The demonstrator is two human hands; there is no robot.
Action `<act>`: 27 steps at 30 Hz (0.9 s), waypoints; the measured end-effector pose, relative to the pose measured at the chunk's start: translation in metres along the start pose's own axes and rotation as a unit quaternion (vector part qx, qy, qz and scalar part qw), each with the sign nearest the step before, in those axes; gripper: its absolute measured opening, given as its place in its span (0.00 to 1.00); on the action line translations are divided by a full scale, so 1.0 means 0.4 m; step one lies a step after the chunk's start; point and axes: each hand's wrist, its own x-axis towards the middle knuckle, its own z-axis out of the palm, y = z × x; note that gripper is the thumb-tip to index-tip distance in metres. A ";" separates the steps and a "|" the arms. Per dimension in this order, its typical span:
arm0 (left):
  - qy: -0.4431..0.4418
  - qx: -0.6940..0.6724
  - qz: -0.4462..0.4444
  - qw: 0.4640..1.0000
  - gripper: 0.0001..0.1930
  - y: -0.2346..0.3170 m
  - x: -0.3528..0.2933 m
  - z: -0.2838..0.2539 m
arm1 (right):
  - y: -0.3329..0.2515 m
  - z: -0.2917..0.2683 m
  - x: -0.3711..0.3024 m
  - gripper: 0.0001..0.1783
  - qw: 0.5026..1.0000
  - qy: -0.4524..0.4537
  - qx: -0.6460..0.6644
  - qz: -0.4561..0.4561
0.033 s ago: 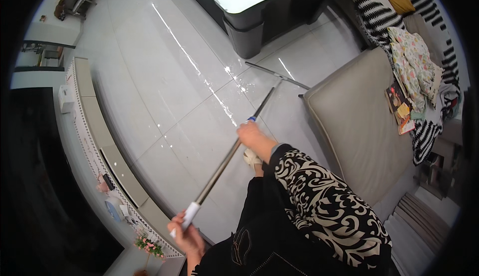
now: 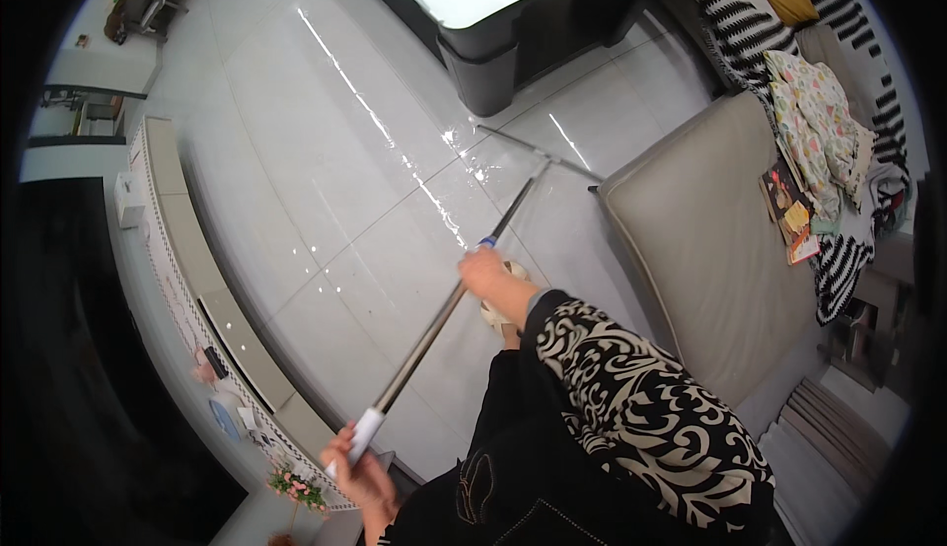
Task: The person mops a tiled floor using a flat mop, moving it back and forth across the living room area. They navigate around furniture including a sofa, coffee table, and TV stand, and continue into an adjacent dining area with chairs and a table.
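Note:
My left hand (image 2: 361, 472) is closed around the white grip (image 2: 368, 430) at the near end of a long metal pole. Farther along, my right hand (image 2: 483, 272) wraps the pole just below its blue collar (image 2: 487, 242). The pole belongs to a floor squeegee (image 2: 572, 168), whose wide, thin dark bar lies on the pale tiles beyond my hands. One end of the bar is close to the grey sofa seat's corner; the other points toward the black table base. Light-coloured shoes (image 2: 493, 315) show beneath my right forearm.
A grey sofa seat (image 2: 691, 240) fills the right side, with patterned cloth (image 2: 814, 117) and books (image 2: 789, 213) on it. Ahead stands a glass-topped black table (image 2: 483, 72). Along the left runs a low cabinet (image 2: 187, 230) with pink flowers (image 2: 294, 487). Shiny tiled floor (image 2: 326, 151) lies between.
The squeegee and both hands have shifted slightly left, the pole drawn a little back toward me. More of a second shoe now shows beside my right hand.

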 end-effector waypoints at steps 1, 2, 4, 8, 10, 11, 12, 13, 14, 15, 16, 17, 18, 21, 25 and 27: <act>0.014 0.007 0.031 0.999 0.13 0.039 0.009 -0.008 | -0.045 -0.012 0.007 0.10 1.000 -0.005 0.007 -0.004; 0.007 0.014 0.031 0.999 0.13 0.076 0.012 -0.016 | -0.078 -0.031 0.011 0.12 1.000 -0.014 0.020 -0.009; 0.006 0.048 0.064 0.997 0.13 0.135 0.010 -0.016 | -0.108 -0.083 0.008 0.10 0.999 0.015 0.038 -0.027; -0.096 0.099 0.156 0.978 0.16 0.260 0.020 0.034 | -0.140 -0.189 -0.065 0.07 0.989 0.084 0.108 -0.048; -0.102 0.070 0.170 0.978 0.15 0.321 0.031 0.061 | -0.154 -0.227 -0.113 0.06 0.979 0.134 0.148 -0.038; -0.119 0.051 0.174 0.976 0.15 0.347 0.037 0.070 | -0.163 -0.242 -0.133 0.06 0.972 0.156 0.170 -0.032; -0.128 0.041 0.173 0.976 0.16 0.364 0.043 0.078 | -0.163 -0.253 -0.154 0.06 0.971 0.162 0.175 -0.023; -0.147 0.038 0.167 0.974 0.16 0.378 0.051 0.080 | -0.154 -0.254 -0.182 0.07 0.970 0.163 0.182 -0.013; -0.165 0.035 0.160 0.973 0.16 0.384 0.057 0.080 | -0.141 -0.248 -0.210 0.07 0.967 0.172 0.189 -0.005; -0.183 0.029 0.153 0.971 0.16 0.383 0.067 0.077 | -0.129 -0.238 -0.236 0.08 0.970 0.155 0.187 0.010; -0.213 0.005 0.126 0.969 0.16 0.374 0.075 0.074 | -0.114 -0.221 -0.263 0.09 0.972 0.147 0.184 0.022; -0.224 -0.002 0.113 0.968 0.15 0.357 0.089 0.071 | -0.103 -0.197 -0.289 0.10 0.971 0.148 0.183 0.033; -0.235 -0.024 0.101 0.967 0.15 0.335 0.102 0.069 | -0.096 -0.169 -0.310 0.10 0.974 0.132 0.174 0.058; -0.262 -0.056 0.036 0.963 0.16 0.241 0.153 0.076 | -0.078 -0.062 -0.362 0.08 0.967 0.140 0.163 0.138; -0.315 -0.091 -0.044 0.944 0.14 0.083 0.242 0.093 | -0.045 0.071 -0.327 0.11 0.949 0.084 0.157 0.259; -0.358 -0.074 -0.049 0.929 0.12 0.022 0.278 0.090 | -0.050 0.112 -0.268 0.12 0.940 0.074 0.155 0.294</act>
